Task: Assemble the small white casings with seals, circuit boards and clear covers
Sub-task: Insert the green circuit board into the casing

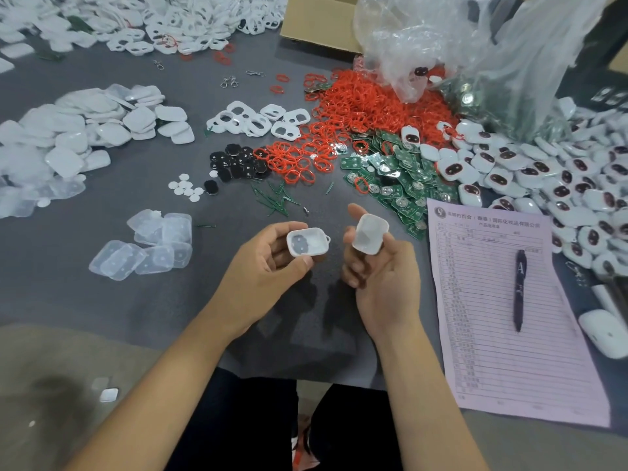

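My left hand [268, 256] grips a small white casing [307, 241] between thumb and fingers, its open side facing up with a grey part inside. My right hand [380, 266] pinches a clear cover [369, 233] between thumb and fingers, just right of the casing and apart from it. Both are held above the grey mat. Red seals [356, 107] lie heaped at the centre back, green circuit boards [397, 178] spread in front of them, and more clear covers [153, 246] sit stacked at the left.
Finished white units [543, 185] pile up at the right. A pink form [503, 300] with a black pen [519, 287] lies beside my right hand. White casing halves [68, 137] heap at the left, black pads [234, 164] at the centre, a plastic bag [441, 45] and cardboard box [316, 18] behind.
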Tool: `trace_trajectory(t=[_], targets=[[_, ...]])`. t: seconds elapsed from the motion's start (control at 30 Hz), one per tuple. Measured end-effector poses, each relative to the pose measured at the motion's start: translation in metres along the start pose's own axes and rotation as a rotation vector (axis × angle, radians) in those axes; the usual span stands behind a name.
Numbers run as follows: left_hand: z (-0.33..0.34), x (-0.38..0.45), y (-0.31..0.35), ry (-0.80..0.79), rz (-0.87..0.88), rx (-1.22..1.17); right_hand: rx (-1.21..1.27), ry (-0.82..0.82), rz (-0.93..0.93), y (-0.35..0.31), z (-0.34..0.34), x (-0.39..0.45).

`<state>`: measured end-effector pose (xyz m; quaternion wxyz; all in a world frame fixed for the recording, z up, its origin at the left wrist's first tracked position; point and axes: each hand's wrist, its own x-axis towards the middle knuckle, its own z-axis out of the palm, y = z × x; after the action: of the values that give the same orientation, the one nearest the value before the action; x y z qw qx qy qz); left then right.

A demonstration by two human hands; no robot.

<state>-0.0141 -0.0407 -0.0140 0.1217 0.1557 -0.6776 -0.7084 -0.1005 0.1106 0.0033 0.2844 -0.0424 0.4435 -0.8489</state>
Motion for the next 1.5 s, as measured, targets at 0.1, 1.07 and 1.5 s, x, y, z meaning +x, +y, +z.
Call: trace_trajectory(t=[0.1,1.07,1.5], targets=[[-0.001,-0.001,0.0,-0.008,0.0,0.005,0.007,-0.011,0.005,0.0,-0.001,0.0],[0.0,-0.002,0.003,-0.024,0.013,-0.013,-0.226,0.219,-0.303,0.016,-0.001,0.001],[-0.002,-0.001,0.001,-0.06,0.04,-0.002,-0.421,0.193,-0.417,0.018,-0.002,-0.002]])
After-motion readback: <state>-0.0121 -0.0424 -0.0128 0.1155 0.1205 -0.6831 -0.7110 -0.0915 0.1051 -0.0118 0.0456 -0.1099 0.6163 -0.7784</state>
